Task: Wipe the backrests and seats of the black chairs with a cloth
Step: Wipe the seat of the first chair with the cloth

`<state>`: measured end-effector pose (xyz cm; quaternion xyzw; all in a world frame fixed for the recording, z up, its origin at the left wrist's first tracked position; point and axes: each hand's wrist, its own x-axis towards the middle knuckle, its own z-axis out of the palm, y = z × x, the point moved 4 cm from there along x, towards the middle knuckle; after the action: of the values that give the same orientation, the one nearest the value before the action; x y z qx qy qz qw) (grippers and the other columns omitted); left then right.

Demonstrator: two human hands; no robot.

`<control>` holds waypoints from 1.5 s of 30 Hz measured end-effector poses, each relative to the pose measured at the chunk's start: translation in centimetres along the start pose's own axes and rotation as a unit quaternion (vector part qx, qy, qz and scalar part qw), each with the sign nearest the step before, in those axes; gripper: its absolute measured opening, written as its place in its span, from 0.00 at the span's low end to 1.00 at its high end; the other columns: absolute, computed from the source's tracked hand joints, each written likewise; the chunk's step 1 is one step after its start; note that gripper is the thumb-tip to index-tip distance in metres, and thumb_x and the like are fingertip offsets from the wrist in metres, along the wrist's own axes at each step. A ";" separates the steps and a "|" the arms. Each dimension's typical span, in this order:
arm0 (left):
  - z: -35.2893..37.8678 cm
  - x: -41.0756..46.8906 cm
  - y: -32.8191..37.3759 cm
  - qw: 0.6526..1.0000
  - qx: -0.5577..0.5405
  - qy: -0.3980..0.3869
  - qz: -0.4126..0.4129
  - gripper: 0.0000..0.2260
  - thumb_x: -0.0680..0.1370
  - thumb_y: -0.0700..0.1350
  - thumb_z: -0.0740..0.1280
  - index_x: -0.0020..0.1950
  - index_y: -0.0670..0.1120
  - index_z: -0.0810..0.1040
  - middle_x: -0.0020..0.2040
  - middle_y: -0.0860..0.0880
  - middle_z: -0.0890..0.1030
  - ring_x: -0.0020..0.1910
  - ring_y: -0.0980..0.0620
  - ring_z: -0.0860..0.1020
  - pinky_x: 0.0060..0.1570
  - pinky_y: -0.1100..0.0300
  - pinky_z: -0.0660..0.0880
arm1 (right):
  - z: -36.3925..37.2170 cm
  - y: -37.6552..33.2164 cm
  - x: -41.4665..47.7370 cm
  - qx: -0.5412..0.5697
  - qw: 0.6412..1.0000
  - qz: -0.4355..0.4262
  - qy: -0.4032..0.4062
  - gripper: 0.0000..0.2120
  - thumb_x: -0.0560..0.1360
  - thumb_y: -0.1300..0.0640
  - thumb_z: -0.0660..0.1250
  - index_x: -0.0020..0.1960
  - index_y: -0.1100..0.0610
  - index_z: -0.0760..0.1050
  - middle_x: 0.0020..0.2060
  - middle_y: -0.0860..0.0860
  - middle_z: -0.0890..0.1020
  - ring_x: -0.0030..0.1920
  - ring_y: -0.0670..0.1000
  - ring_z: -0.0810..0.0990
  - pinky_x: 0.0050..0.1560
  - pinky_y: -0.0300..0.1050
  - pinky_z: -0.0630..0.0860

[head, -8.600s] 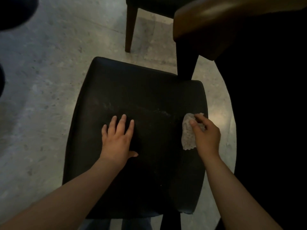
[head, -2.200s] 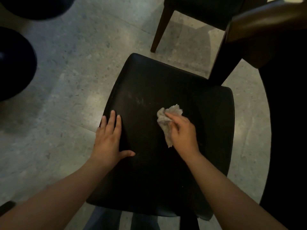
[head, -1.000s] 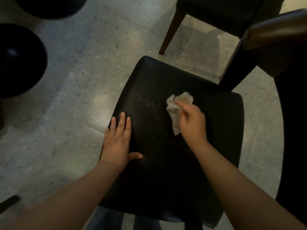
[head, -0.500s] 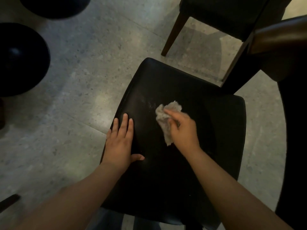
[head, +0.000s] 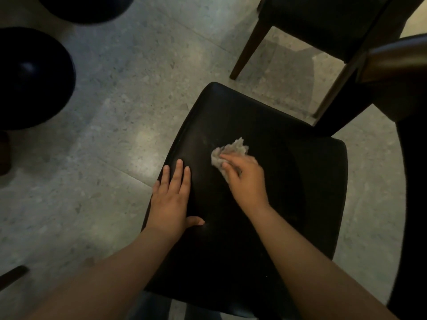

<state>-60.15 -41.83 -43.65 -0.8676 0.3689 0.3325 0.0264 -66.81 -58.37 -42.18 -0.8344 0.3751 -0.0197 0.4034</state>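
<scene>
Closest to me, the left hand (head: 172, 199) lies flat on the seat (head: 288, 181), fingers straight and together, thumb out to the side, near the seat's left edge. It grips nothing. I take it to be bracing the chair.

Just beyond and to its right, the right hand (head: 246, 181) has its fingers bent over the cloth (head: 231, 150) and presses it onto the seat. The hand is a little blurred, so the exact grip is hard to read. The cloth is a pale, crumpled wad left of the seat's middle, and its ragged end pokes out past the fingertips.

The cloth looks light and limp. It would bunch and slip out from under a loose palm, so I would gather it into a pad and pin it under the fingers, much as here.

The seat looks padded, with a smooth, faintly shiny black cover. I'd expect the cloth to glide over it easily. It should give a little under pressure, and it looks sturdy enough to lean on. The chair might skate on the polished stone floor (head: 115, 112), so a steadying hand makes sense. Its backrest is out of view.

Further off, a second black chair (head: 323, 24) stands at the top right, beside a brown worktop (head: 397, 58) edge. Dark round shapes (head: 30, 77) sit far left, but I cannot tell what they are.

I can see no label, brand or writing anywhere.
</scene>
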 end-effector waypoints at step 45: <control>-0.1 -1.2 -5.4 0.976 -0.206 0.061 0.035 0.48 0.69 0.58 0.75 0.80 0.53 0.49 0.80 0.56 0.46 0.78 0.56 0.52 0.72 0.62 0.58 | 2.0 -4.6 5.2 -0.058 0.998 -0.007 0.033 0.17 0.79 0.59 0.63 0.66 0.50 0.75 0.64 0.46 0.77 0.66 0.45 0.71 0.69 0.43 0.67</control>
<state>-57.15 -37.16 -43.93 -0.8596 0.3233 0.3489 -0.1868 -59.56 -58.62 -41.74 -0.8579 0.3831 -0.0279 0.3414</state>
